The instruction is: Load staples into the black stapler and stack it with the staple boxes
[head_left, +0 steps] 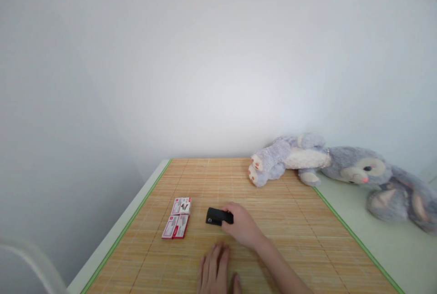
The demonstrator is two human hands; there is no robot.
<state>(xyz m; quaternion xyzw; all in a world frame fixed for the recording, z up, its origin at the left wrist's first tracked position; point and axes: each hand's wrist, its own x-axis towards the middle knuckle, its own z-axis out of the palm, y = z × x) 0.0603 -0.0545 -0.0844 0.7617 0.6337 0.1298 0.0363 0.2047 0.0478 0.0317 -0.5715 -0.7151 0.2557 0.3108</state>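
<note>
My right hand reaches forward over the bamboo mat and its fingers close on the right end of a small black box-like object lying on the mat. My left hand lies flat on the mat near the bottom edge, fingers stretched out and holding nothing. To the left of the black object lie three small red and white boxes, grouped close together; neither hand touches them.
A grey and cream plush rabbit lies on its side at the back right, partly off the mat on the pale table. A white wall stands behind. The mat has green edging along both sides.
</note>
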